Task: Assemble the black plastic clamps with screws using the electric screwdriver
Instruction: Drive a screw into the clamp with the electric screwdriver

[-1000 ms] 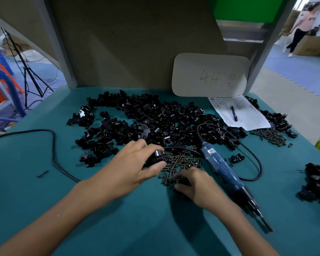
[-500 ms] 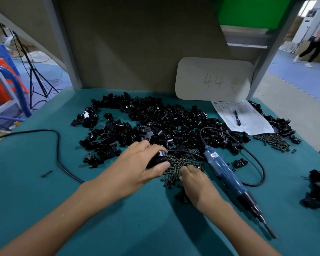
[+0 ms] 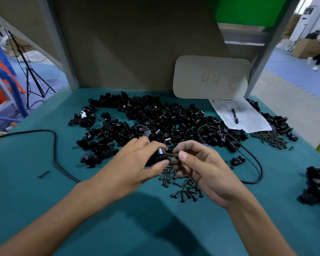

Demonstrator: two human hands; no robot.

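My left hand point(image 3: 137, 167) grips a black plastic clamp point(image 3: 160, 154) just above the table. My right hand point(image 3: 203, 169) pinches a dark screw point(image 3: 172, 154) by its head, and the screw's tip points into the clamp's hole. Below both hands lies a small heap of loose screws point(image 3: 181, 187). A big pile of black clamp parts point(image 3: 155, 122) spreads across the teal table point(image 3: 44, 191) behind them. The electric screwdriver is hidden behind my right hand; only its black cord point(image 3: 251, 156) shows.
A thicker black cable point(image 3: 54, 145) curves over the left side, with a single screw point(image 3: 43, 174) near it. A paper sheet with a pen point(image 3: 235, 115) and more screws point(image 3: 272, 138) lie at the back right. Assembled clamps point(image 3: 316, 189) sit at the right edge.
My right hand has lifted off the screw heap with one screw and brought it to the clamp in my left hand. The view moved closer and the screwdriver is now covered.
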